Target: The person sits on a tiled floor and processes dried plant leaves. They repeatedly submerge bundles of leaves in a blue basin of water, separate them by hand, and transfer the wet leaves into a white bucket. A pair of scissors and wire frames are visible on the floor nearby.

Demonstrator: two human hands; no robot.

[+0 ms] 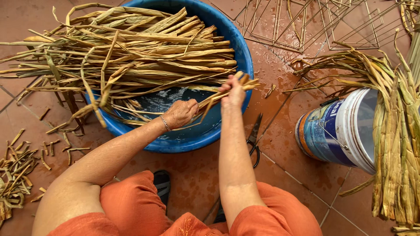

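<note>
I see reeds (131,43) lying across the basin (243,57); scissors (254,140) lie right of it, the bucket (337,131) farther right.

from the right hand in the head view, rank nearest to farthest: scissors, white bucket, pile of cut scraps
Measured from the right hand:
1. scissors, on the tiles just below it, beside the blue basin.
2. white bucket, lying on its side to the right.
3. pile of cut scraps, far left on the floor.
</note>
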